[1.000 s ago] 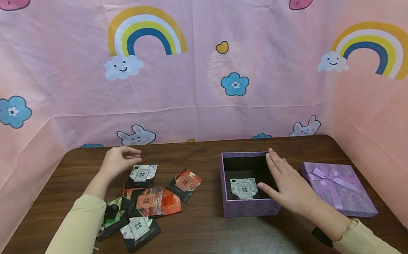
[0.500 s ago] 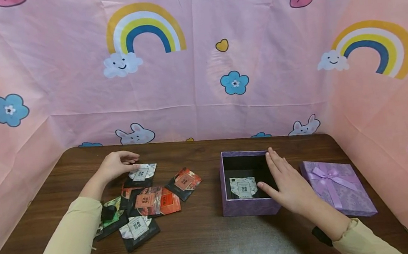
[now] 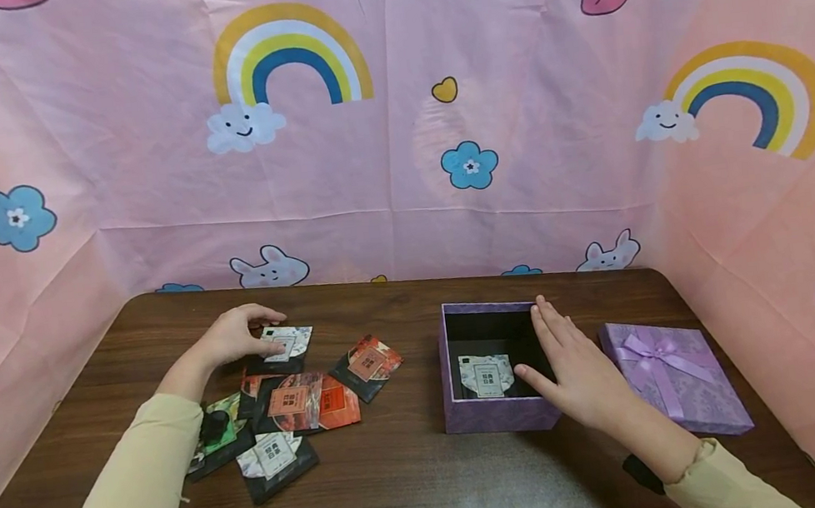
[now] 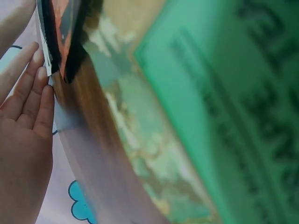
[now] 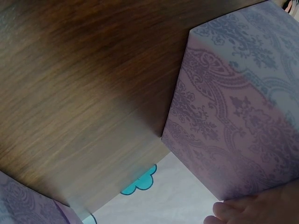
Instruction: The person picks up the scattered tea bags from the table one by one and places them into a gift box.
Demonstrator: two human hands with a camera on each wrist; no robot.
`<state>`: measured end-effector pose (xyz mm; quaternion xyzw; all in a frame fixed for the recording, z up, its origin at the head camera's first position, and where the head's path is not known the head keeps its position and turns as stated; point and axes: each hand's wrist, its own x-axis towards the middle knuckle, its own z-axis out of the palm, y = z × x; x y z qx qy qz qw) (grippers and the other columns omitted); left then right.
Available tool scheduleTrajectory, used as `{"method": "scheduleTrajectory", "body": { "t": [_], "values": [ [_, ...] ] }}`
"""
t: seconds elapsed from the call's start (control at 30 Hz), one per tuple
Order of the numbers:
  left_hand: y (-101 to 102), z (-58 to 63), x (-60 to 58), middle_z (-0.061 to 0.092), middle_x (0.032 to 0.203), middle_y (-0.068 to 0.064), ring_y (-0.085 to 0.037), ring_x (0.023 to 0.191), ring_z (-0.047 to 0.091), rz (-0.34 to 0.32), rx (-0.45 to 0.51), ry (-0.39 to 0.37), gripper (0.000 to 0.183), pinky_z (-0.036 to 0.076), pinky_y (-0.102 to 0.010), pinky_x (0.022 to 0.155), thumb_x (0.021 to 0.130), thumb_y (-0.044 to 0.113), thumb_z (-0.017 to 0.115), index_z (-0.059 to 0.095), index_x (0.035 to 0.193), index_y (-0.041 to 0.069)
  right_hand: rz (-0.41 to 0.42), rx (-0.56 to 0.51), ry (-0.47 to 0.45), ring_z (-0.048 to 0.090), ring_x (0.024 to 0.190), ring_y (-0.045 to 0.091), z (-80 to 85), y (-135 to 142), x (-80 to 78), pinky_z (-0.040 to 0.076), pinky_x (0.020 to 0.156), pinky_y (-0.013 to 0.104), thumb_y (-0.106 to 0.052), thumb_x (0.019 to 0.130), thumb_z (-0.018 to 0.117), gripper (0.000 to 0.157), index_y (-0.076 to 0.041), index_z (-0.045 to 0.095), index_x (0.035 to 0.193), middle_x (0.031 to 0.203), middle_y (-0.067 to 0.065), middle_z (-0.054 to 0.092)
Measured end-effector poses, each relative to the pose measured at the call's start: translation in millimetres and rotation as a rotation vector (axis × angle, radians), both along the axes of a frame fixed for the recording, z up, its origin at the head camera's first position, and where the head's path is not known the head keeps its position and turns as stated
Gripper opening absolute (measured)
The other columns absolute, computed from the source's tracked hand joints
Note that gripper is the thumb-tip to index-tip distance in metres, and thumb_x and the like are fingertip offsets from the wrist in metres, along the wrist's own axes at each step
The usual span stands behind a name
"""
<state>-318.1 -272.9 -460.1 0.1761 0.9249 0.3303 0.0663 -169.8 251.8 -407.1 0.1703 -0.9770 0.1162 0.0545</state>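
My left hand [image 3: 239, 337] is at a black-and-white tea sachet [image 3: 290, 347], its thumb lying on the label and its fingers near the far edge. In the left wrist view, the fingers of the left hand [image 4: 28, 116] look fairly straight beside the sachet's edge. My right hand [image 3: 579, 364] rests with straight fingers along the right side of a purple patterned box [image 3: 501, 416]. Inside the lidless box stands another white-labelled tea sachet [image 3: 487, 376]. The right wrist view shows the box wall [image 5: 224, 102] with fingertips [image 5: 224, 210] against it.
Orange sachets [image 3: 292, 405], a green one [image 3: 227, 425] and a white-labelled one [image 3: 273, 462] overlap near the left forearm. One orange sachet [image 3: 367, 366] lies apart, toward the box. The purple lid with a ribbon bow [image 3: 678, 378] lies right of the box on the wooden table [image 3: 405, 497].
My left hand has come down onto the white-labelled sachet, its thumb now over the label. The right hand and the box have stayed put.
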Motion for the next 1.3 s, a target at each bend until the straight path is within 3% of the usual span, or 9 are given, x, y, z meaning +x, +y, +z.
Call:
{"method": "scheduleTrajectory", "body": {
  "t": [0.3,0.77,1.03,1.17,1.3],
  "values": [
    [1,1.2,-0.7,0.065,0.129,-0.027,-0.044,0.117,0.063,-0.022,-0.016,0.016,0.049,0.053,-0.061,0.102,0.087,0.02,0.09,0.072,0.126,-0.003,0.001,0.005,0.0,0.022,0.163,0.041,0.5,-1,-0.2,0.025,0.13,0.061,-0.048,0.105,0.06,0.088,0.005,0.025,0.166,0.177,0.022,0.015],
    [4,2.8,-5.0,0.068,0.117,-0.019,-0.026,0.1,0.06,-0.038,-0.038,0.02,0.039,0.052,-0.041,0.084,0.086,0.023,0.091,0.074,0.115,0.002,0.001,0.011,0.008,0.022,0.164,0.041,0.2,-1,-1.6,0.025,0.13,0.061,-0.049,0.105,0.059,0.088,0.005,0.025,0.166,0.177,0.022,0.016],
    [3,8.3,-4.3,0.073,0.106,-0.013,-0.025,0.097,0.067,0.028,-0.024,0.088,0.03,0.055,-0.039,0.084,0.088,0.023,0.089,0.074,0.109,0.006,0.003,0.012,0.01,0.021,0.164,0.039,-1.2,0,-2.4,0.025,0.13,0.06,-0.05,0.105,0.058,0.088,0.005,0.025,0.166,0.177,0.021,0.016],
    [3,10.0,-5.1,0.074,0.098,-0.01,-0.018,0.088,0.067,0.056,-0.001,0.129,0.021,0.055,-0.033,0.077,0.09,0.019,0.087,0.075,0.103,0.007,0.004,0.009,0.015,0.022,0.164,0.04,-2.1,2,-1.6,0.025,0.13,0.061,-0.049,0.105,0.059,0.088,0.006,0.026,0.165,0.177,0.022,0.017],
    [2,19.2,-0.2,0.074,0.094,-0.009,-0.016,0.084,0.065,0.071,0.011,0.156,0.012,0.054,-0.029,0.072,0.093,0.014,0.083,0.076,0.1,0.007,0.011,0.003,0.028,0.024,0.163,0.041,-2.4,2,-1.2,0.026,0.13,0.061,-0.049,0.105,0.059,0.088,0.007,0.027,0.165,0.176,0.023,0.018]
  ]
}}
